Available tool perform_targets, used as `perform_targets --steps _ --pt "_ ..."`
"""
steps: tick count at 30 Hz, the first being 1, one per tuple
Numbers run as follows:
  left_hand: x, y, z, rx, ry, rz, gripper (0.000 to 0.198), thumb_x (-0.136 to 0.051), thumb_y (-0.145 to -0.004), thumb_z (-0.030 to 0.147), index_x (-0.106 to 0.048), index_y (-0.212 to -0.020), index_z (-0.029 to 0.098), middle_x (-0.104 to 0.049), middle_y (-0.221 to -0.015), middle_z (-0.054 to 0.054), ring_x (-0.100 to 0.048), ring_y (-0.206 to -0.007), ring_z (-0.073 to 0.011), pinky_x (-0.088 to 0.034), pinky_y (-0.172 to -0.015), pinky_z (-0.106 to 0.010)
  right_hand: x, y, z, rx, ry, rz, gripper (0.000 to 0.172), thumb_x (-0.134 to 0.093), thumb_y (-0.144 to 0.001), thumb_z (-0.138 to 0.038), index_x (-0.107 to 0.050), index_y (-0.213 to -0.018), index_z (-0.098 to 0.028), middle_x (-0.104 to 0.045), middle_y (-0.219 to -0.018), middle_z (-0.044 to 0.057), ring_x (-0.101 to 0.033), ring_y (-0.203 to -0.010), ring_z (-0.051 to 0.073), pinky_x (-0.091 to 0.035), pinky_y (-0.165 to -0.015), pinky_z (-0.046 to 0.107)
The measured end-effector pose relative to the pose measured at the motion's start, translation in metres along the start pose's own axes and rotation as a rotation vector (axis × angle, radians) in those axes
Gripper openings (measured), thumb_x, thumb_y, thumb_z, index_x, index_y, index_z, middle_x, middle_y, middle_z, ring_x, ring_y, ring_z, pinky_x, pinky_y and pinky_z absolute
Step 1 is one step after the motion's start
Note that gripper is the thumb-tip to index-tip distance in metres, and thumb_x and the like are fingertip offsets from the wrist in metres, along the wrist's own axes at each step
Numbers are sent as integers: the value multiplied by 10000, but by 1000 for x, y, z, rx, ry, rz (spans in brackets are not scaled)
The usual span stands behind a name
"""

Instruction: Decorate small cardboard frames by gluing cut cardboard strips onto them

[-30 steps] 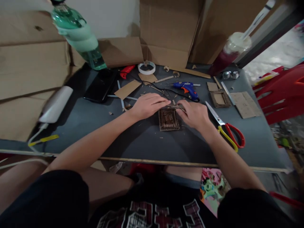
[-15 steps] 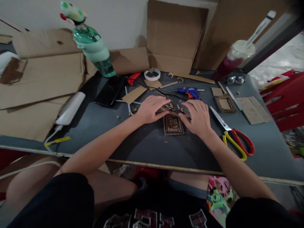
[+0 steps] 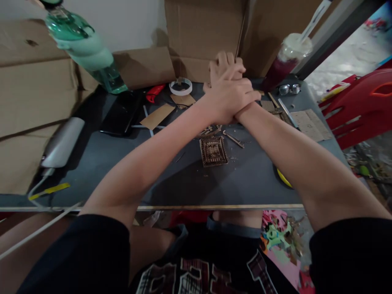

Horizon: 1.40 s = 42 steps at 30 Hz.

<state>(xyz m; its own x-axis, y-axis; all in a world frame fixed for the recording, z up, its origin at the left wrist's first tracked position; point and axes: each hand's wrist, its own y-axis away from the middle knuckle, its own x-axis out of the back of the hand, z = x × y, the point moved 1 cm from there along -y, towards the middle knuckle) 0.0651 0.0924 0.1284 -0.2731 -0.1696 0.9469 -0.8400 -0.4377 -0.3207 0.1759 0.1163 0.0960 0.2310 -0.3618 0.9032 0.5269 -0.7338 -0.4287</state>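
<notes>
Square cardboard piece (image 3: 213,151), layered corrugated edges, one item: I have it flat on the dark desk (image 3: 245,190), centre of my clock, twelve being the far side. Neither hand touches it.

Hands, one pair, at twelve o'clock, raised above the desk and well apart from the square. Left hand (image 3: 231,98): laid across the right hand (image 3: 224,69) at its back and wrist, fingers pointing toward three. Right hand: beneath and beyond, knuckles toward twelve, fingers bent. The palms are hidden from me; I cannot tell whether the left clasps firmly, or whether anything is held inside the right.

Forearms, two: left forearm (image 3: 147,157) slants in from eight o'clock, right forearm (image 3: 290,163) from four; they converge at the stacked wrists, both stretched forward.

Scraps (image 3: 210,130), small heap: twelve o'clock, just beside the square. Thin strip (image 3: 233,139): two o'clock, near. Yellow handle (image 3: 284,178): between three and four, partly covered by the right forearm. Brown card (image 3: 157,116): ten o'clock. Tape roll (image 3: 180,86), white: eleven o'clock. Corrugated panel (image 3: 310,124): between two and three. Lidded cup (image 3: 283,59), purple drink: one o'clock, far side.
</notes>
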Motion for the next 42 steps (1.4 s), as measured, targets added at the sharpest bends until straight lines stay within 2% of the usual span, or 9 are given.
perform_targets --steps 4,10,13,16,19,22,31,37,42 --pt "19 -6 54 -203 -32 74 390 -439 -978 188 -559 -1341 110 -662 -1335 -89 -552 -1359 -257 -305 -1247 -525 -1 -38 12 -15 46 36 528 -230 -1039 -449 -680 -1214 -235 -693 -1212 108 -531 -1312 366 -480 -981 569" --pt "51 37 139 -665 -98 335 580 -78 -1044 214 -380 -1539 236 -409 -1612 37 -350 -1498 -54 -361 -1205 -215 1 -78 40 -241 345 -55 433 -482 -995 -330 -607 -1252 -4 -603 -1342 225 -541 -1276 361 -473 -1054 495" --pt "44 43 108 -377 19 122 512 -140 -1066 380 -302 -1550 351 -299 -1630 212 -200 -1563 -97 -306 -1274 -253 9 -67 49 -247 349 -65 398 -508 -978 -293 -612 -1221 5 -611 -1327 217 -537 -1271 357 -475 -1052 504" --pt "18 56 33 -65 70 90 556 -471 -983 529 -528 -1418 188 -611 -1427 -72 -568 -1338 -269 -419 -1188 -526 12 -48 47 -227 321 -114 343 -481 -980 -295 -671 -1118 -44 -651 -1265 187 -554 -1241 336 -474 -1027 479" --pt "-18 90 -40 152 88 -33 451 -679 -841 547 -723 -1139 211 -766 -1058 -75 -718 -992 -281 -559 -898 -429 7 -24 42 -222 250 -148 330 -475 -971 -333 -703 -1020 -99 -684 -1175 176 -579 -1170 324 -477 -972 485" --pt "-42 125 -74 191 136 -69 462 -759 -716 598 -771 -1004 237 -765 -868 -26 -695 -746 -199 -517 -711 -288 0 7 40 -189 139 -129 359 -454 -969 -409 -710 -1007 -160 -704 -1094 174 -587 -1091 331 -471 -911 522" --pt "-50 117 -54 148 345 -175 203 -674 -788 397 -766 -810 216 -605 -519 40 -476 -503 -113 -429 -606 -264 5 53 0 186 -36 -329 302 -563 -925 -413 -717 -1128 -251 -690 -1169 81 -573 -1127 308 -425 -932 468" --pt "-31 112 -50 394 509 154 82 -676 -756 258 -733 -781 205 -452 -470 45 -378 -485 -94 -346 -546 -291 7 62 -24 104 -193 -315 307 -491 -989 -413 -736 -1058 -242 -744 -1052 66 -636 -1050 260 -431 -932 434" --pt "-47 103 -46 513 777 426 288 -697 -842 499 -702 -800 214 -429 -484 37 -445 -580 -110 -397 -589 -278 3 70 -28 -86 -140 -196 335 -462 -1004 -423 -738 -1070 -244 -751 -1011 76 -635 -1049 287 -441 -909 450"
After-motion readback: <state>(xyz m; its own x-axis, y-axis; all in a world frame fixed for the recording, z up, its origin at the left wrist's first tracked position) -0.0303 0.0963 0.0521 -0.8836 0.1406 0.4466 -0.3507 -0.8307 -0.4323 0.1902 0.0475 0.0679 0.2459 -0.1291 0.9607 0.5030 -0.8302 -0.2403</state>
